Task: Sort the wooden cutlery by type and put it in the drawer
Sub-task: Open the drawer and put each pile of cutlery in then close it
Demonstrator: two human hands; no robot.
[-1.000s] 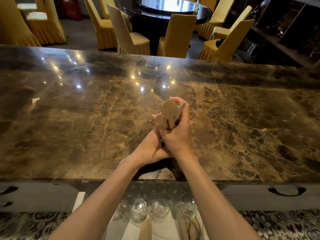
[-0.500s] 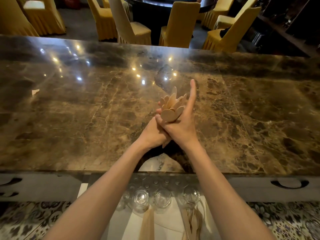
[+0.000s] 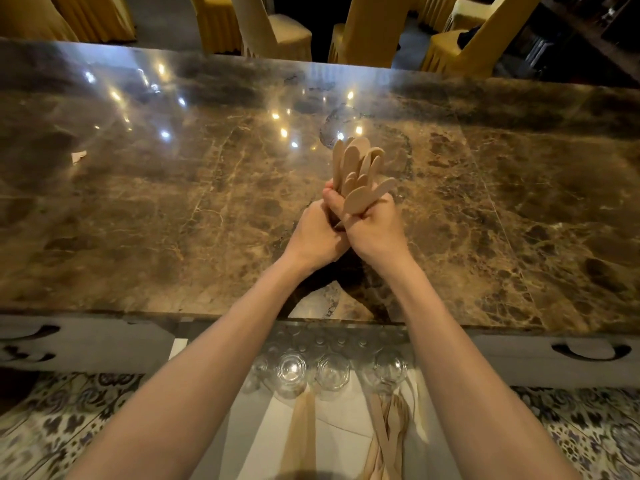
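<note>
Fingers: the fingers (image 3: 383, 206) of both hands are curled tight round one bundle of wooden cutlery (image 3: 360, 174); none is spread
Left hand: the left hand (image 3: 313, 237) grips the bundle low on its left side; it presses against the right hand
Right hand: the right hand (image 3: 375, 230) wraps the handles from the right
Bundle: rounded ends fan up and away from the fists; one flat piece leans to the right; the bundle is held above the counter (image 3: 173, 209), near its middle
Counter: brown polished marble with light spots reflected; a small pale scrap (image 3: 78, 156) lies far to the left
Drawer: the drawer (image 3: 277, 431) stands open under the near edge; clear glasses (image 3: 292, 370) sit in a row at its far end; loose wooden pieces (image 3: 388, 431) lie nearer
Beyond: yellow-covered chairs (image 3: 367, 29) stand past the far edge
</note>
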